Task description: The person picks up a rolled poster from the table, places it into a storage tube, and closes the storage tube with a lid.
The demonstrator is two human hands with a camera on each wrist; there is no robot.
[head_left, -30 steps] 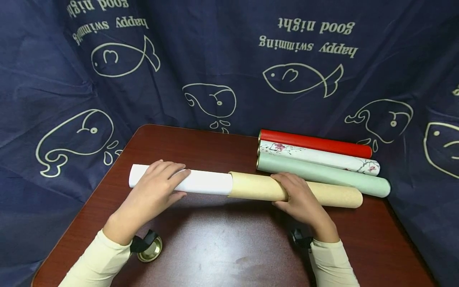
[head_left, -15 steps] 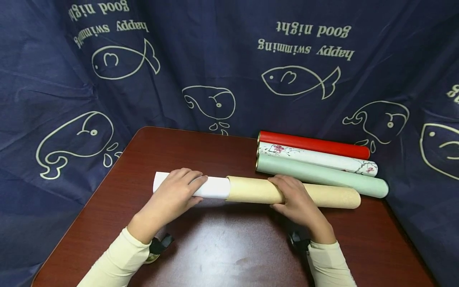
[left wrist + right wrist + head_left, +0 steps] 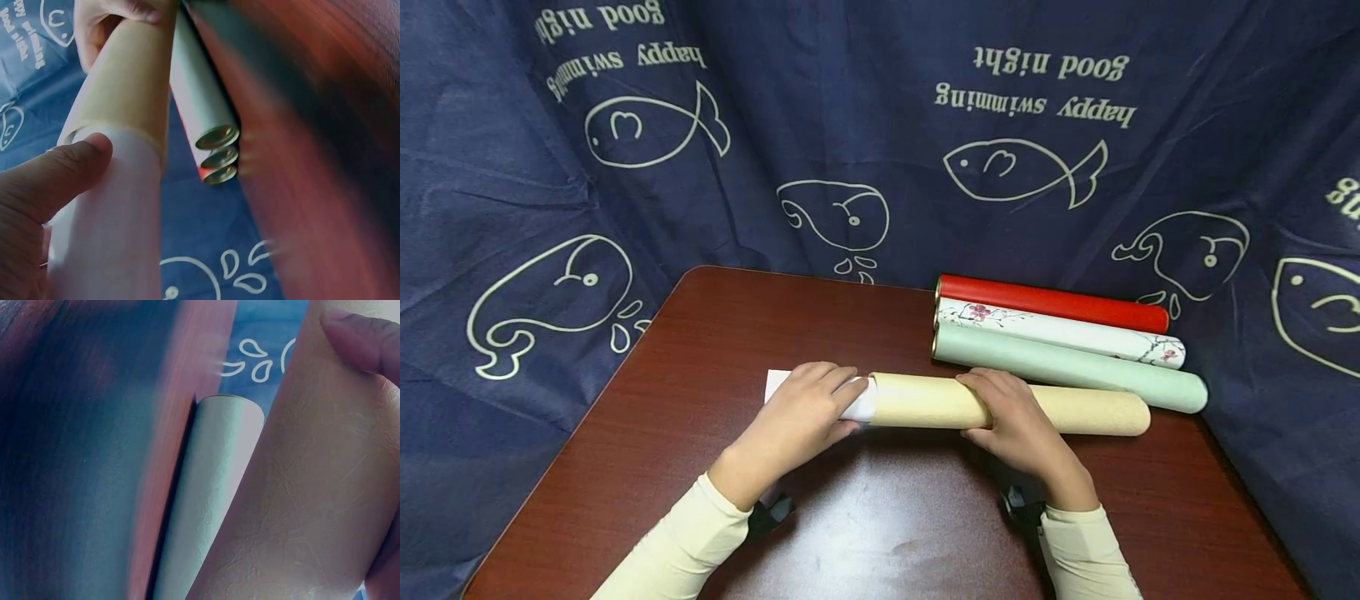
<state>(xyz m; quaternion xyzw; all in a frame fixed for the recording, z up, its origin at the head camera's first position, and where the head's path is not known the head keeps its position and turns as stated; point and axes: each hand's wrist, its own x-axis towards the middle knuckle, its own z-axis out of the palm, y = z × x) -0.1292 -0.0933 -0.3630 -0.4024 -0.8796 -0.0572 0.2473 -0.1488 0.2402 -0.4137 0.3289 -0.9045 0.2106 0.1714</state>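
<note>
A roll of white paper [image 3: 863,403] lies partly inside the left end of a pale yellow cardboard tube [image 3: 917,401]. My left hand [image 3: 801,412] grips the white roll from above, close to the tube's mouth. In the left wrist view, the thumb [image 3: 75,164] lies along the paper right at the tube's rim. Around the middle of the yellow tube, my right hand [image 3: 1015,417] holds it with fingers over the top. The right wrist view shows that thumb [image 3: 362,344] against the tube's textured surface. How deep the paper reaches inside is hidden.
Behind the yellow tube, a green tube [image 3: 1067,367], a white floral tube [image 3: 1067,331] and a red tube [image 3: 1052,302] lie side by side on the brown table [image 3: 760,312]. A dark blue printed cloth [image 3: 850,100] hangs behind the table.
My left hand has moved right, sliding the white roll further into the yellow tube, so less paper shows. The right hand and its tube have stayed nearly in place.
</note>
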